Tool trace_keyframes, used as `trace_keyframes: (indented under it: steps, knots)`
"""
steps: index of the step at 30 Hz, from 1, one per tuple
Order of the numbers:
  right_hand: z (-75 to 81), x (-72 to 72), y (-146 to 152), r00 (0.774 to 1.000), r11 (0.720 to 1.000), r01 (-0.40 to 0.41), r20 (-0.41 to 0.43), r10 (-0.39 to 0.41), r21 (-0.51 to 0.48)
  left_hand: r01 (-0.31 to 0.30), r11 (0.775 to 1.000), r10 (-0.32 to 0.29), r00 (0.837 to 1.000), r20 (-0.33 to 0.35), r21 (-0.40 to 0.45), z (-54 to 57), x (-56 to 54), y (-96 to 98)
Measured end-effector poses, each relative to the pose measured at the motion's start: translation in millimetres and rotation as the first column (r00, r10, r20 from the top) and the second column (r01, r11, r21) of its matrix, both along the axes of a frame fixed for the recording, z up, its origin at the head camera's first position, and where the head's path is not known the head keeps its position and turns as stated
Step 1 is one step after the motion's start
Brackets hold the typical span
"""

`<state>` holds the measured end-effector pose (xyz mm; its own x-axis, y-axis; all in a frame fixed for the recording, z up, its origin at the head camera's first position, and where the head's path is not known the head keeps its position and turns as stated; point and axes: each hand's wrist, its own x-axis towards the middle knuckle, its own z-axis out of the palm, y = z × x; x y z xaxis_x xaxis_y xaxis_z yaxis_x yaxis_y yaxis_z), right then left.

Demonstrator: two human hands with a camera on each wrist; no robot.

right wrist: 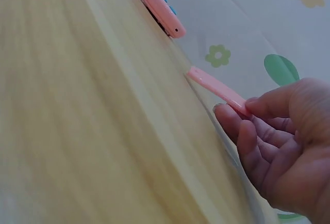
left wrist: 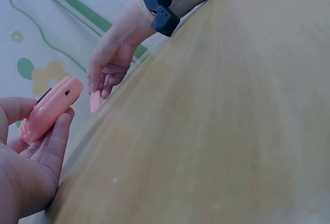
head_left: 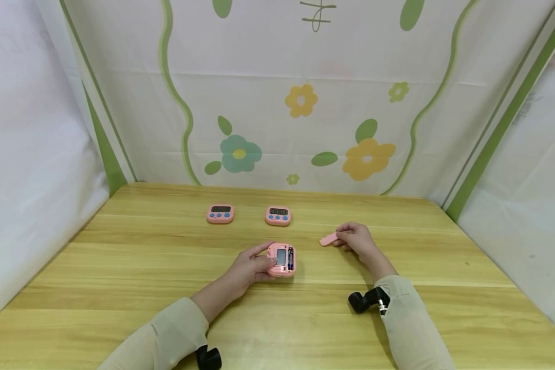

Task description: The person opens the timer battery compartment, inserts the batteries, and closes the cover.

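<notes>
My left hand (head_left: 250, 267) grips a pink digital timer (head_left: 281, 270), its back turned up toward the head camera. The timer's battery slot is uncovered and a dark battery (head_left: 290, 258) lies in it. In the left wrist view the timer (left wrist: 51, 108) shows edge-on, between thumb and fingers. To the right, my right hand (head_left: 358, 240) pinches a slim pink battery cover (head_left: 328, 239) by one end, low over the table. The cover (right wrist: 219, 88) points away from the fingertips in the right wrist view.
Two more pink timers with blue buttons, a left one (head_left: 220, 214) and a right one (head_left: 278, 216), lie face up toward the back of the wooden table (head_left: 120, 288). Behind the table hangs a flower-printed cloth (head_left: 268, 113), with white cloth at both sides.
</notes>
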<state>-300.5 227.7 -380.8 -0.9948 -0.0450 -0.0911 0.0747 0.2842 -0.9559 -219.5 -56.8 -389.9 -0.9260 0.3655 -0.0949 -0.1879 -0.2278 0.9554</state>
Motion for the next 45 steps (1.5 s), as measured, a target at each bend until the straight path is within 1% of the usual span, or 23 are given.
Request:
trace_keyframes:
  steps: [1, 6, 9, 13, 20, 23, 33, 45]
  knots:
    - [0.3, 0.2, -0.7, 1.000, 1.000, 0.005, 0.006, -0.005, -0.010, 0.001, 1.000, -0.001, 1.000, -0.003, -0.002, -0.3, -0.2, 0.1]
    - [1.0, 0.7, -2.7, 1.000, 1.000, -0.015, 0.006, 0.016, -0.019, -0.003, 1.000, 0.003, 1.000, -0.002, -0.003, -0.8, -0.1, 0.3]
    - [3.0, 2.4, -4.5, 0.999, 0.999, -0.028, 0.026, 0.029, -0.045, -0.005, 1.000, 0.005, 1.000, 0.000, -0.005, -0.4, 0.2, 0.1]
    - [6.6, 6.7, -8.3, 0.996, 0.994, -0.068, 0.055, 0.073, -0.090, -0.006, 1.000, 0.006, 1.000, 0.005, -0.008, 0.7, 0.9, -0.1]
    - [9.1, 12.6, -18.7, 0.977, 0.977, -0.195, 0.070, 0.201, -0.085, -0.003, 1.000, 0.003, 1.000, 0.010, -0.009, -0.2, -0.7, -1.4]
    - [9.1, 14.6, -22.2, 0.973, 0.972, -0.216, 0.066, 0.223, -0.095, -0.003, 1.000, 0.003, 1.000, 0.008, -0.003, -1.2, -1.1, -1.4]
    - [9.2, 20.0, -29.0, 0.978, 0.971, -0.205, 0.003, 0.207, -0.122, -0.009, 1.000, 0.009, 1.000, 0.006, 0.005, -2.9, -1.4, -0.4]
    - [6.6, 22.1, -36.6, 0.982, 0.975, -0.190, -0.006, 0.190, -0.116, -0.007, 1.000, 0.007, 1.000, 0.007, 0.007, -2.3, -1.2, -0.8]
